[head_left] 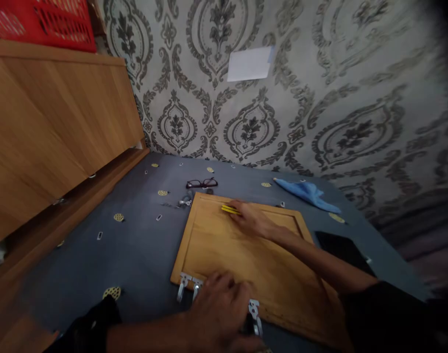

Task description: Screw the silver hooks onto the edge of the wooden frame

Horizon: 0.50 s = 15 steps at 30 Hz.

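A wooden panel (pixel 224 245) with a raised border, like a cabinet door, lies on the patterned blue-grey cloth. My right hand (pixel 251 220) rests over its far part, closed on a slim yellow object (pixel 230 210) with two yellow strips showing. Which kind of tool it is, I cannot tell. At the panel's near edge, my left hand (pixel 220 309) is curled, its fingers partly hidden and slightly blurred. Metal brackets (pixel 189 283) hang at that edge left of this hand, and another metal bracket (pixel 254 314) sits to its right, beside something dark.
Eyeglasses (pixel 201 183) and small metal pieces (pixel 185 201) lie beyond the panel. A blue cloth (pixel 306 191) and a flat black object (pixel 343 250) are on the right. A wooden cabinet (pixel 62 113) bearing a red basket (pixel 58 22) stands left; patterned wallpaper (pixel 249 130) covers the back wall.
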Tool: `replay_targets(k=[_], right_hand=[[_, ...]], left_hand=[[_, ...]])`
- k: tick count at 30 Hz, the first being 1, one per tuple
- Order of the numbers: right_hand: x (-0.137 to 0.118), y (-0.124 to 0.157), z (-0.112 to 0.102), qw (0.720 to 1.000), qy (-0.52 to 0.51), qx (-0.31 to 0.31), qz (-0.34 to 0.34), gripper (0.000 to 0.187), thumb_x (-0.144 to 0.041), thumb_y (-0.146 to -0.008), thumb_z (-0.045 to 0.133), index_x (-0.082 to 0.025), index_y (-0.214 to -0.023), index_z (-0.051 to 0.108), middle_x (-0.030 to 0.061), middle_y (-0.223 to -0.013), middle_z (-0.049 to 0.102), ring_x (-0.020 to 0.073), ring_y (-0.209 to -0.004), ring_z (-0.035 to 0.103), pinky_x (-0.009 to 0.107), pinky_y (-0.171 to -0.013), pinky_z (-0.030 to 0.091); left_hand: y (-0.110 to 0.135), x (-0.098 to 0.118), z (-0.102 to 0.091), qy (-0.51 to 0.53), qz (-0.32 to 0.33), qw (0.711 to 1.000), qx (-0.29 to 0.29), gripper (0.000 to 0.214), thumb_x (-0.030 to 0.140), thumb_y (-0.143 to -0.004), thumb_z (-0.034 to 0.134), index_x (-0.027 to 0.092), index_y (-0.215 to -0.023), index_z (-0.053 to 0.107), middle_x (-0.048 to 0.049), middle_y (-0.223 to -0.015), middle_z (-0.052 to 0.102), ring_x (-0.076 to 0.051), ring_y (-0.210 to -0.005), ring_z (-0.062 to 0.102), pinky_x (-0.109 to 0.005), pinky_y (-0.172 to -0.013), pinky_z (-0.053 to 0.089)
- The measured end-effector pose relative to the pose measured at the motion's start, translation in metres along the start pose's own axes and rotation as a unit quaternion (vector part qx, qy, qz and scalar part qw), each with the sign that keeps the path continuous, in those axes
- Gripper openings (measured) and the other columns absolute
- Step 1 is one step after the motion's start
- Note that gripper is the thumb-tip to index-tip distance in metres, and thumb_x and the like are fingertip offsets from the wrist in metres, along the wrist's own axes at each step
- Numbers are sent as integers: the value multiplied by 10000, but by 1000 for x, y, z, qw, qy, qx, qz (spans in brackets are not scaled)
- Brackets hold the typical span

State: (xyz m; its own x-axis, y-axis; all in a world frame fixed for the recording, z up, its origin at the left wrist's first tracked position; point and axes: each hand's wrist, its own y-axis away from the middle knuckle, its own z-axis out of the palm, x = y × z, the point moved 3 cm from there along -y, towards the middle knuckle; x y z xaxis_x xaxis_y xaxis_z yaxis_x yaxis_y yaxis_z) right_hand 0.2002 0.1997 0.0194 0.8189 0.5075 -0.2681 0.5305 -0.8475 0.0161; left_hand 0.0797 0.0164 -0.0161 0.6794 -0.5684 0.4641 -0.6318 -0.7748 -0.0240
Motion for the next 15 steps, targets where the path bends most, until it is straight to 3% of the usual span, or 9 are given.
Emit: replay_targets(k=[3, 5, 11, 15], right_hand=[[-10, 23, 11, 997, -18, 69, 4, 189, -113, -913, 513, -114, -1028, 664, 110, -1008, 659, 196, -897, 631, 332, -824, 491], [-16, 37, 13, 993, -34, 109, 23, 180, -100, -889, 508, -108, -965, 671, 116, -942, 649, 209, -859, 616, 325, -792, 473], [-24, 100, -19, 959, -57, 257, 107, 177, -263, -950, 477, -174, -954, 630, 79, -951, 611, 213, -893, 565, 344, -811, 458], [-34, 162, -34, 878, -196, 428, 87, 131, -346, -927, 574, -232, -911, 636, -6, -812, 597, 153, -716, 544, 292, -652, 453]], left_hand=[[4, 4, -13, -2, 12, 1000, 25, 683, 605, -764, 712, 202, -1248, 447, -60, -1136, 652, -251, -1070, 591, -400, -946, 470], [4, 7, -19, -32, 8, 999, 6, 611, 563, -767, 728, 188, -1185, 489, -58, -1084, 664, -262, -1033, 606, -397, -888, 494], [5, 8, -24, -5, 10, 1000, 5, 553, 453, -838, 690, 136, -1227, 459, -112, -1120, 645, -291, -1066, 590, -478, -934, 470], [7, 6, -22, 9, 19, 1000, 18, 568, 433, -830, 702, 142, -1244, 444, -107, -1102, 647, -293, -1052, 600, -480, -920, 481]])
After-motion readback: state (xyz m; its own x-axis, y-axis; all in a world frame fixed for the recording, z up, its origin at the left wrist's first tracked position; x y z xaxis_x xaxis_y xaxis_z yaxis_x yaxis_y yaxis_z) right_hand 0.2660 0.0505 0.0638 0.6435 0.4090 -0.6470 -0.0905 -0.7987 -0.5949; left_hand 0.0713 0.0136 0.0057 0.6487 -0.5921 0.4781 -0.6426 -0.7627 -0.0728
